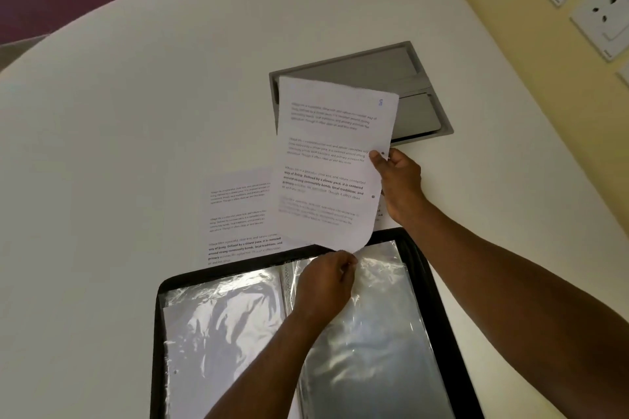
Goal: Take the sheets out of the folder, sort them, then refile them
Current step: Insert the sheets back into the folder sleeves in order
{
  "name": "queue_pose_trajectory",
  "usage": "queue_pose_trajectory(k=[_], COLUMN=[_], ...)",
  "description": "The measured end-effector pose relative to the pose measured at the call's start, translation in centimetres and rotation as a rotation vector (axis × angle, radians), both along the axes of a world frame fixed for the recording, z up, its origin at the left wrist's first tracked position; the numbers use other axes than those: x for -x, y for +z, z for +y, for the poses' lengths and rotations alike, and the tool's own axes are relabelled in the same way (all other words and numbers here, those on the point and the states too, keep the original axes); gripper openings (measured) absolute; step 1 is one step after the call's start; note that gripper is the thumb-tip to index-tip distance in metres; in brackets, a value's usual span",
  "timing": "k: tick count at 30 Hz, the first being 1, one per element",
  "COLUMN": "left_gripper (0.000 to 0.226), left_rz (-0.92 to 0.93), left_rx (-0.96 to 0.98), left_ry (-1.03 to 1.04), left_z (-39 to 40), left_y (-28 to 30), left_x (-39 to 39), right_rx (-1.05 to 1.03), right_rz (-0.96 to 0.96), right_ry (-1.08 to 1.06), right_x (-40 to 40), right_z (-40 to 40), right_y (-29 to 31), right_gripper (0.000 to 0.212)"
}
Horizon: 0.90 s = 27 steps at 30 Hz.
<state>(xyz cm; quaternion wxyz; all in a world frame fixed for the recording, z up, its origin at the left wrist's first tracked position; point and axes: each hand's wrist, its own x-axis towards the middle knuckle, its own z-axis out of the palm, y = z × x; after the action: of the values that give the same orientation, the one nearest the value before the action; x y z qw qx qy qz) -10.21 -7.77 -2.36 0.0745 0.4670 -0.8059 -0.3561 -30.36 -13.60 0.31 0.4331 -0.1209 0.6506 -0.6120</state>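
Head view: hands [396,180] hold sheet [330,163] lengthwise, top away.

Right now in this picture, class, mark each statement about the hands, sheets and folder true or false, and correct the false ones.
1. The right hand pinches the lifted sheet at its side edge. True.
2. The folder is closed. False: it lies open, plastic sleeves showing.
3. The left hand holds the sheet's bottom corner. True.
4. No other sheet is on the table. False: another printed sheet lies flat beyond the folder.
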Motion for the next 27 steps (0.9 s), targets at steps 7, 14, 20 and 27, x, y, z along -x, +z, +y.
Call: queue_pose_trajectory(k=[7, 14, 20, 27], left_gripper=[0.016, 0.016, 0.023, 0.017], left_rz=[0.051, 0.089, -0.02, -0.142], left_rx=[-0.022, -0.04, -0.073, -0.055], left_ry=[-0.018, -0.074, -0.087, -0.074], left_z=[-0.5, -0.7, -1.3, -2.4], left_y=[-0.2, -0.1, -0.1, -1.0], left_x=[-0.5, 0.5, 0.0, -2.6], right_rx=[-0.079, -0.055, -0.096, -0.124], right_rz=[0.108, -0.048, -0.071, -0.053], right_ry=[0.154, 0.243, 0.301, 0.396], right_x=[1.9, 2.7, 3.8, 6.2], right_z=[0.8, 0.6, 0.4, -0.2], right_y=[-1.5, -2.0, -2.1, -1.8], right_gripper=[0.022, 0.013, 0.018, 0.027])
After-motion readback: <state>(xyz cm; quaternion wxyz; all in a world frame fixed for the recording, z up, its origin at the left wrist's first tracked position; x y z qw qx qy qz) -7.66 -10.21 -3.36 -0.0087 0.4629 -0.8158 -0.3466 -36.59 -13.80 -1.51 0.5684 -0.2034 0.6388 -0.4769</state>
